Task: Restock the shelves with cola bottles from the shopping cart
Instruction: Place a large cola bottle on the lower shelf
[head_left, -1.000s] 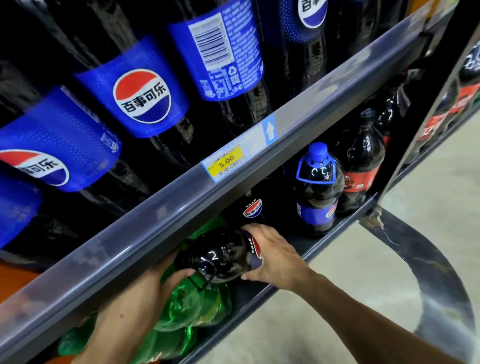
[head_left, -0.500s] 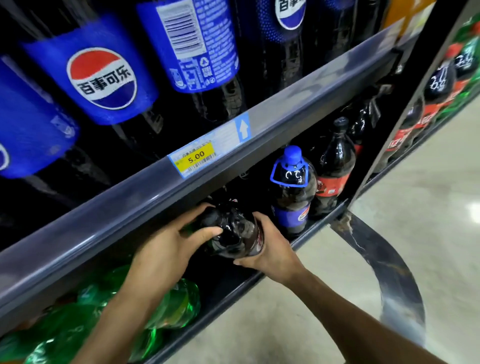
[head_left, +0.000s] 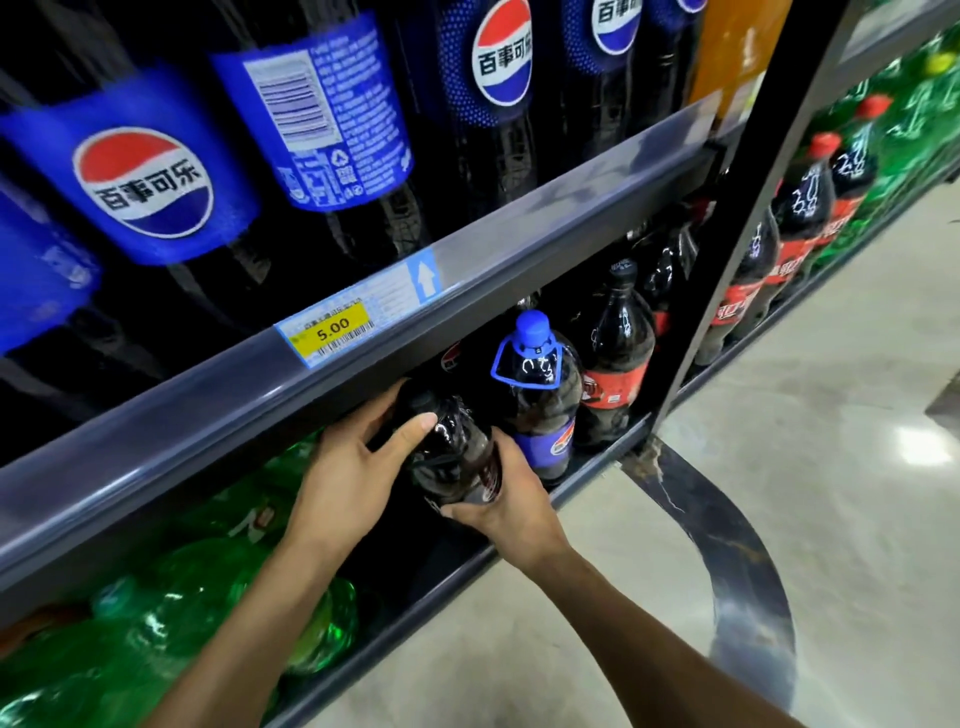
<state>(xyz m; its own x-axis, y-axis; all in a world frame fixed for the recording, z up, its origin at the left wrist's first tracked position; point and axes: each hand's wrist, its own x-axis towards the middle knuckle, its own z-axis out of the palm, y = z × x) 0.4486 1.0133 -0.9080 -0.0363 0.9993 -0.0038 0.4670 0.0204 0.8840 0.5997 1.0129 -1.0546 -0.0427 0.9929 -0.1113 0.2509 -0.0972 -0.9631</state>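
Observation:
A dark cola bottle (head_left: 457, 457) is tilted at the front of the bottom shelf (head_left: 587, 475), its top leaning under the upper shelf's edge. My left hand (head_left: 353, 473) grips its neck and shoulder, thumb across the front. My right hand (head_left: 511, 501) cups its lower body from the right. Just to its right stands a blue-capped cola bottle (head_left: 540, 395) with a blue handle ring, and beside that a black-capped, red-labelled cola bottle (head_left: 618, 338). The shopping cart is out of view.
The grey upper shelf rail (head_left: 467, 296) carries a yellow 5.00 price tag (head_left: 332, 330), with large blue-labelled cola bottles (head_left: 145, 176) above it. Green bottles (head_left: 218, 587) fill the bottom shelf's left. A black upright (head_left: 727, 249) divides off red-labelled bottles (head_left: 795, 223). Pale floor lies to the right.
Both hands have carried the cola bottle rightward along the bottom shelf, away from the green bottles and close to the blue-capped bottle. The view has shifted right with them.

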